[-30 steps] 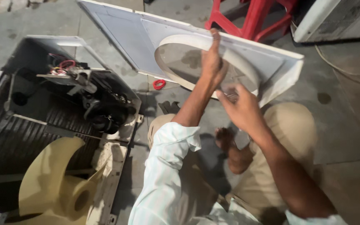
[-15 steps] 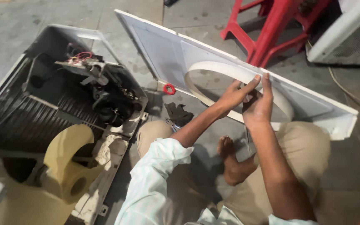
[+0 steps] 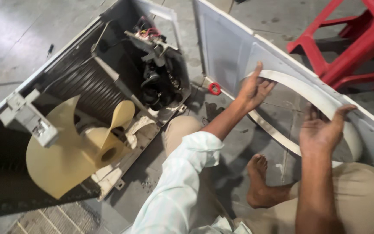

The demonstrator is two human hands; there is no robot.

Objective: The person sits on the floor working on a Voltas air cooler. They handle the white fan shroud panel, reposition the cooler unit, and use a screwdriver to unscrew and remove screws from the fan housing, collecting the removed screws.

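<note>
Here, white panel [image 3: 234, 56] standing on its long edge on the floor, tilted, long axis running from 11 o'clock down to 4 o'clock across the upper right of the view. Round opening in its middle, edged by a pale raised ring [image 3: 301, 89].

Left hand [image 3: 254, 89] laid on the ring at its 10 o'clock side, fingers spread wide and flat against the surface, touching, not closed around anything. Right hand [image 3: 321, 130] at the ring's 4 o'clock side, palm turned up, fingers open and loosely curled; whether touching the rim or just beside it, cannot tell. So ring between the two hands, left one the nearer.

Small red loop [image 3: 214, 89] on the floor at 9 o'clock from the left hand, just beside the panel's lower corner. Bare foot [image 3: 260, 184] at 6 o'clock below the opening. Open machine housing [image 3: 35, 80] well apart at 9 o'clock, with beige fan blade [image 3: 66, 160] and dark compressor [image 3: 156, 86] inside. Red plastic stool [image 3: 347, 39] behind the panel at 1 o'clock.
</note>
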